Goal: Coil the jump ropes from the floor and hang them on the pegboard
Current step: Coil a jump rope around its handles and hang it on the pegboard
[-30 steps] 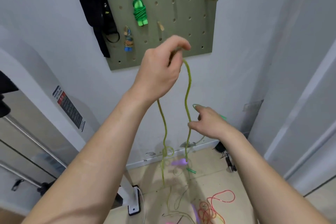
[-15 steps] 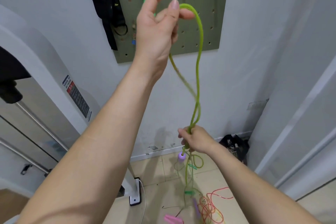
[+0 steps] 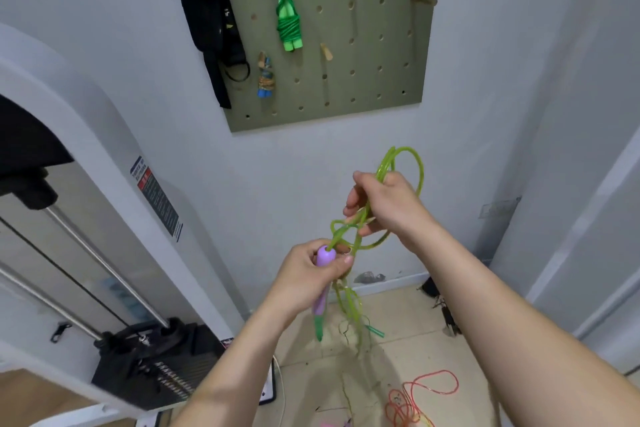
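Note:
A yellow-green jump rope (image 3: 414, 166) with purple handles (image 3: 325, 256) hangs in front of me. My left hand (image 3: 308, 279) grips the purple handles, thumb on top. My right hand (image 3: 384, 206), a little higher and to the right, pinches a folded loop of the cord, which arcs above its fingers. Loose green cord dangles below my left hand toward the floor. On the wall above, the olive pegboard (image 3: 381, 55) carries a coiled green rope (image 3: 289, 26) and a small blue-handled coil (image 3: 265, 80). A red-orange rope (image 3: 419, 395) lies on the floor tiles.
Black straps (image 3: 211, 21) hang at the pegboard's left edge. A white gym machine with steel rods (image 3: 104, 263) and a black weight stack (image 3: 156, 364) fills the left. Bare wooden pegs (image 3: 424, 0) stick out of the board. A pink handle (image 3: 329, 423) lies at the bottom edge.
My left hand dropped from high near the pegboard to the purple handles. My right hand rose with a gathered loop of cord. The view tilted downward.

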Motion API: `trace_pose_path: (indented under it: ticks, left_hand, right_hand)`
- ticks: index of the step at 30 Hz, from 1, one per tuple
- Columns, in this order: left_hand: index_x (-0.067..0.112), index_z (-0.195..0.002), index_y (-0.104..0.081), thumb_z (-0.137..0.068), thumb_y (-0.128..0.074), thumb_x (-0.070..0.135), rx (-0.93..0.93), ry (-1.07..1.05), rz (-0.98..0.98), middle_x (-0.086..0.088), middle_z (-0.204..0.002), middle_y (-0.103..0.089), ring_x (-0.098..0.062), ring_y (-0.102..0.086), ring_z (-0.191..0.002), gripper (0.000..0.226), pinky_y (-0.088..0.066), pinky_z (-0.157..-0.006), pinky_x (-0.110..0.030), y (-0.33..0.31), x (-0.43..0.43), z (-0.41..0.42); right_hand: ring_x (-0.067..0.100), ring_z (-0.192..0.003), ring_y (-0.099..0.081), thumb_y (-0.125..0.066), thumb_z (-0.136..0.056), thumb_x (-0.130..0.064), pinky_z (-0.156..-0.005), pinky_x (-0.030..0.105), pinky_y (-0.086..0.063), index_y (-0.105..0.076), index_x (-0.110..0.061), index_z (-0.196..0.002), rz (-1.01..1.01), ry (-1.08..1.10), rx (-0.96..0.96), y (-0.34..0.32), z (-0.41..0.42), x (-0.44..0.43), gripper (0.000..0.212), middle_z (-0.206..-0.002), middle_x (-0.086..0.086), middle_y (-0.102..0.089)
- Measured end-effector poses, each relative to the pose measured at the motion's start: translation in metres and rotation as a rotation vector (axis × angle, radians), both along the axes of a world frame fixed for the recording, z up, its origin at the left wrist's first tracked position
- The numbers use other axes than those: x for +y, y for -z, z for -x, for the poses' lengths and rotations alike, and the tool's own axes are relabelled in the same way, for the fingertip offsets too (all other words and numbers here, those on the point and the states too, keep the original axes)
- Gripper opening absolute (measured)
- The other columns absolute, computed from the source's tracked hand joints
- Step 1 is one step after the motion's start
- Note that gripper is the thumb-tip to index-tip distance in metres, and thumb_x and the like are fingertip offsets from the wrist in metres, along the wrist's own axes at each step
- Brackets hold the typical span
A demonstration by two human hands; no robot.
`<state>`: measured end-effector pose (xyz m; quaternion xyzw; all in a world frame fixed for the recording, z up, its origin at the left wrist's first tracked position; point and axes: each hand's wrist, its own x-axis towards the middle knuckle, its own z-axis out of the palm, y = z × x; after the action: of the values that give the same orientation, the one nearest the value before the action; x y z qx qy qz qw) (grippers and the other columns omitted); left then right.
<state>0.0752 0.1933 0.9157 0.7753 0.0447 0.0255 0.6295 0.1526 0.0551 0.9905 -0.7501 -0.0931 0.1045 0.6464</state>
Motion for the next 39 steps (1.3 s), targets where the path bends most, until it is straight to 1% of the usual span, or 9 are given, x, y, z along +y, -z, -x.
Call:
trace_pose_path:
  ticks: [2, 5, 10, 15, 19, 22, 28, 34, 39]
  left_hand:
    - [0.008, -0.084, -0.07, -0.079, -0.075, 0.009, -0.054, -0.056, -0.019, 0.002, -0.074, -0.067, -0.002, -0.06, -0.064, 0.006, -0.046, -0.065, -0.014, -0.009, 0.001, 0.004]
    - [0.009, -0.082, -0.067, -0.076, -0.076, 0.019, -0.086, -0.046, 0.021, -0.001, -0.082, -0.07, -0.008, -0.061, -0.073, 0.015, -0.049, -0.072, -0.022, -0.018, 0.009, 0.006]
    - [0.013, -0.078, -0.054, -0.081, -0.06, 0.026, 0.013, 0.027, 0.435, -0.007, -0.069, -0.058, -0.014, -0.052, -0.06, 0.014, -0.041, -0.055, -0.019, -0.022, 0.019, 0.011]
    - [0.023, -0.064, -0.051, -0.09, -0.063, 0.014, -0.002, -0.306, 0.169, 0.006, -0.051, -0.036, -0.009, -0.027, -0.048, 0.029, -0.019, -0.047, -0.025, -0.01, 0.05, 0.015]
    - [0.021, -0.084, -0.069, -0.088, -0.065, 0.017, -0.028, -0.518, 0.17, 0.008, -0.047, -0.029, -0.009, -0.023, -0.044, 0.007, -0.02, -0.047, -0.023, -0.008, 0.087, 0.018]
    - [0.018, -0.087, -0.072, -0.086, -0.065, 0.008, -0.079, -0.683, 0.216, 0.002, -0.053, -0.031, -0.01, -0.029, -0.046, 0.013, -0.028, -0.055, -0.022, 0.001, 0.114, 0.017]
    - [0.019, -0.073, -0.068, -0.078, -0.06, -0.002, -0.042, -0.76, -0.089, 0.0, -0.054, -0.038, -0.017, -0.035, -0.051, 0.023, -0.032, -0.056, -0.026, 0.014, 0.145, 0.011]
    - [0.023, -0.081, -0.068, -0.081, -0.051, -0.002, 0.227, -0.36, -0.443, -0.004, -0.078, -0.058, -0.02, -0.051, -0.071, 0.031, -0.04, -0.063, -0.026, 0.037, 0.161, 0.009]
    - [0.032, -0.128, -0.054, -0.078, -0.065, 0.006, -0.06, 0.09, -0.397, 0.015, -0.129, -0.045, 0.001, -0.041, -0.12, 0.058, -0.033, -0.1, -0.018, 0.027, 0.125, 0.004]
  right_hand:
    - [0.02, -0.055, -0.061, -0.047, -0.096, -0.032, -0.042, 0.024, -0.046, -0.065, -0.008, -0.061, 0.151, 0.051, -0.137, 0.002, -0.006, -0.001, 0.046, -0.062, 0.009, -0.066]
    - [0.021, -0.045, -0.059, -0.047, -0.096, -0.034, -0.038, 0.022, -0.04, -0.062, -0.006, -0.063, 0.205, 0.042, -0.163, 0.004, -0.013, -0.005, 0.046, -0.055, 0.01, -0.062]
    - [0.016, -0.033, -0.047, -0.045, -0.099, -0.028, -0.035, 0.019, -0.033, -0.053, -0.008, -0.067, 0.063, 0.011, -0.049, 0.007, -0.016, 0.0, 0.038, -0.045, 0.009, -0.05]
    - [0.013, -0.035, -0.04, -0.044, -0.099, -0.032, -0.032, 0.014, -0.022, -0.046, -0.015, -0.068, -0.329, 0.195, 0.258, 0.009, -0.029, -0.005, 0.036, -0.044, 0.001, -0.042]
    - [0.008, -0.032, -0.039, -0.037, -0.103, -0.031, -0.031, 0.014, -0.022, -0.048, -0.011, -0.074, -0.607, 0.28, 0.333, 0.006, -0.039, -0.008, 0.037, -0.056, 0.004, -0.044]
    - [0.007, -0.034, -0.042, -0.034, -0.105, -0.032, -0.032, 0.013, -0.024, -0.055, -0.007, -0.08, -0.635, 0.327, 0.304, 0.008, -0.042, -0.006, 0.04, -0.063, 0.007, -0.051]
    - [0.007, -0.041, -0.044, -0.036, -0.104, -0.029, -0.034, 0.014, -0.024, -0.061, -0.007, -0.093, -0.661, 0.326, 0.261, 0.007, -0.034, 0.016, 0.035, -0.086, 0.011, -0.068]
    - [0.011, -0.049, -0.054, -0.037, -0.104, -0.032, -0.049, 0.018, -0.032, -0.061, -0.004, -0.108, -0.773, 0.218, 0.26, -0.007, -0.018, 0.04, 0.037, -0.101, 0.012, -0.068]
    - [0.014, -0.052, -0.057, -0.04, -0.103, -0.031, -0.041, 0.016, -0.043, -0.061, -0.001, -0.108, -0.766, 0.097, 0.268, -0.024, 0.002, 0.078, 0.037, -0.106, 0.016, -0.065]
